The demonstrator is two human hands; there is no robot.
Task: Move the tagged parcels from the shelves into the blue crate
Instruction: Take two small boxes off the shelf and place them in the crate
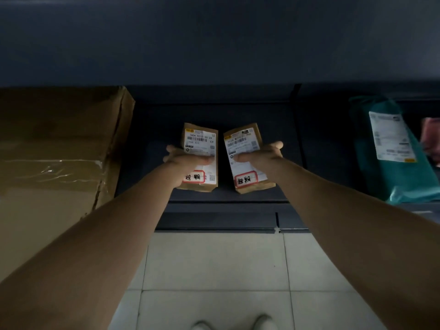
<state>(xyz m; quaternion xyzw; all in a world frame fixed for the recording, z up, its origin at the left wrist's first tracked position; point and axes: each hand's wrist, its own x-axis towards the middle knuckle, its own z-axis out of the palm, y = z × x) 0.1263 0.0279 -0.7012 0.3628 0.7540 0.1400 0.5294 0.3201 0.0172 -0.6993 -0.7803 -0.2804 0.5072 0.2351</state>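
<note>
Two small brown parcels sit in a person's bare hands at a low, dark shelf, one to each hand. The left hand is closed around the left parcel, thumb laid across the white shipping label and the fingers wrapped out of sight behind its left edge. The right hand mirrors it on the right parcel, thumb pressed flat on the label and fingers curled around the right edge, one fingertip showing past the corner. Both parcels are slim, oblong paper-wrapped packets, slightly creased, each carrying a printed barcode label and, near the lower end, a red-bordered tag with handwritten black characters; the second tag sits at a slant on the right parcel. The packets tilt apart at their tops, close together but not touching. Whether they rest on the shelf surface or are held just clear of it cannot be told. To the left stands a large corrugated cardboard box, its seam sealed with glossy clear tape that wrinkles and catches the light. To the right on the same shelf lies a teal plastic mailer bag, soft and crumpled, with a long white label, and a pink package just beyond it at the frame edge. Pale square floor tiles fill the foreground, where the toes of two light shoes show.
</note>
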